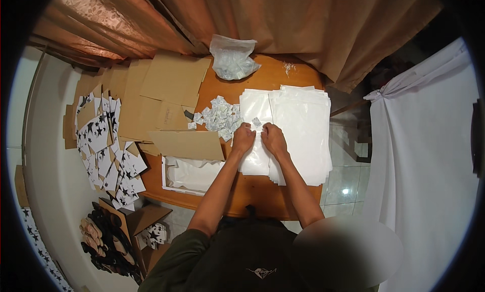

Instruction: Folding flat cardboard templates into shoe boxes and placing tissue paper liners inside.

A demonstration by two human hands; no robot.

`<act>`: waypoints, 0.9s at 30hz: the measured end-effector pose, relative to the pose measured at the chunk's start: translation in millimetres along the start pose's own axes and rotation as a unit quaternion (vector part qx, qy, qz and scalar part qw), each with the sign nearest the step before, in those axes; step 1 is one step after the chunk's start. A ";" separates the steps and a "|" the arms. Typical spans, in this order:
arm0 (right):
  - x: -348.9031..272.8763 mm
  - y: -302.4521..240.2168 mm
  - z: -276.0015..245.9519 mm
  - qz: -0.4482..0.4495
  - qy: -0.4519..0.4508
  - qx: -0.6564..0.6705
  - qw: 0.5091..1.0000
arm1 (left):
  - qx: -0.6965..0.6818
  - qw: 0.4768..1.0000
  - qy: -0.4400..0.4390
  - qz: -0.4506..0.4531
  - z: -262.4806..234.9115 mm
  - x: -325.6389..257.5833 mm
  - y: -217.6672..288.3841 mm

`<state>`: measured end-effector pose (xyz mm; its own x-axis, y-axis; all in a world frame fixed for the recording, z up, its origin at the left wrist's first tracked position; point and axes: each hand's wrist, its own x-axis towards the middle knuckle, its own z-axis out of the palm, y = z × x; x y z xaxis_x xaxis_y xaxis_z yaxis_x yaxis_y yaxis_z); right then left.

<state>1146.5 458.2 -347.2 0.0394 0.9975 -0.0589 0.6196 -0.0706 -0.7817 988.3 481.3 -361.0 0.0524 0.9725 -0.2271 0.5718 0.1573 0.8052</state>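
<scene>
My left hand (244, 139) and my right hand (273, 139) are side by side over a stack of white paper sheets (255, 163). Both have their fingers curled in and closed; what they pinch, if anything, is too small to make out. Just beyond my fingertips, a single small sachet (256, 122) lies on the top sheet. Left of the paper is a loose pile of similar small whitish sachets (220, 115). A second stack of white sheets (301, 140) lies under and to the right of my right hand.
An open shoebox-like box (194, 176) lined with white paper, its brown lid (187, 144) raised, is left of my left forearm. Flattened cardboard (161, 82) and star-printed pieces (103, 150) cover the left. A clear plastic bag (232, 58) stands at the back of the wooden table (257, 193).
</scene>
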 end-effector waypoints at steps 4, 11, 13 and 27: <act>55.7 15.4 14.2 -0.018 -0.008 -0.043 0.999 | 0.007 1.000 0.019 -0.011 17.4 59.7 -5.8; 102.0 34.4 65.4 -0.022 0.030 -0.075 0.997 | 0.022 0.999 0.013 -0.047 28.7 101.8 -35.5; 110.7 39.5 74.5 -0.005 0.038 -0.062 0.997 | 0.001 0.998 0.007 -0.065 29.3 111.3 -31.3; -15.7 -54.5 13.7 0.054 -0.068 0.154 0.984 | -0.169 0.983 -0.066 -0.019 -64.9 -38.9 18.0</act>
<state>1101.3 446.3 -312.2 -0.0257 0.9755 -0.2185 0.3489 -0.1961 -0.9164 943.4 457.5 -302.1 0.1557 0.9374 -0.3116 0.2727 0.2624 0.9256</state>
